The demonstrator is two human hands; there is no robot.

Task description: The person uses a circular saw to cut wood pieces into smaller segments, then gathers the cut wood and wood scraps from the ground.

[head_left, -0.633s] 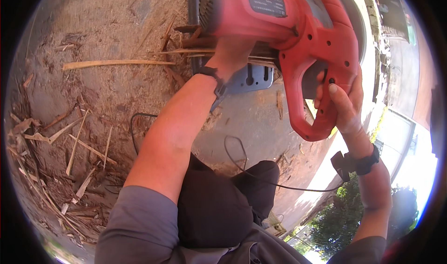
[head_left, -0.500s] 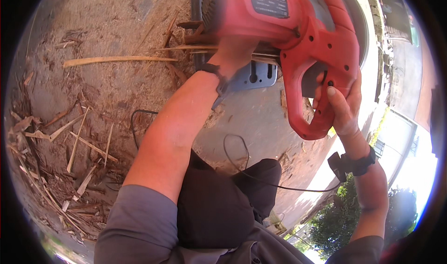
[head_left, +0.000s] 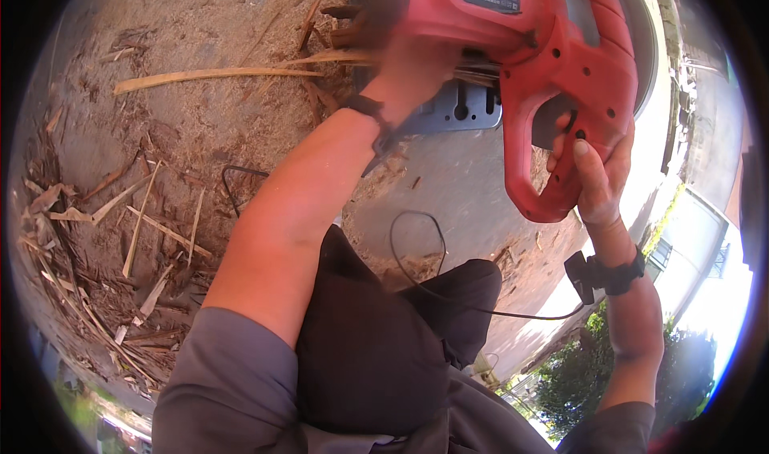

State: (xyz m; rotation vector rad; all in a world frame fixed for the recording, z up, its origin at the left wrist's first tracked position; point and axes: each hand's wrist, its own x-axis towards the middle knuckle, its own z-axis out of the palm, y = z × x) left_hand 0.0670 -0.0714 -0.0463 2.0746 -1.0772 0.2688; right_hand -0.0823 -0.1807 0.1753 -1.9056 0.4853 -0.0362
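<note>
A red cut-off saw (head_left: 553,81) with a D-shaped handle fills the upper right. My right hand (head_left: 605,177) is wrapped round that handle, thumb on the near side by a black button and fingertips showing through the opening. My left hand (head_left: 412,73) reaches under the saw's motor housing, beside thin wood strips (head_left: 477,77) lying across the blue-grey base (head_left: 481,111). Its fingers are blurred and hidden by the saw, so whether it grips the strips does not show. Part of the round grey blade guard (head_left: 643,45) shows behind the handle.
A long pale wood strip (head_left: 216,76) lies on the sawdust-covered ground left of the saw. Splinters and bark scraps (head_left: 144,294) are heaped at the lower left. A thin black cable (head_left: 396,250) loops across the ground near my knees. Trees stand at the lower right.
The whole view has shifted, so the saw and base appear higher and farther right. My right hand keeps its hold on the handle; my left stays under the motor housing.
</note>
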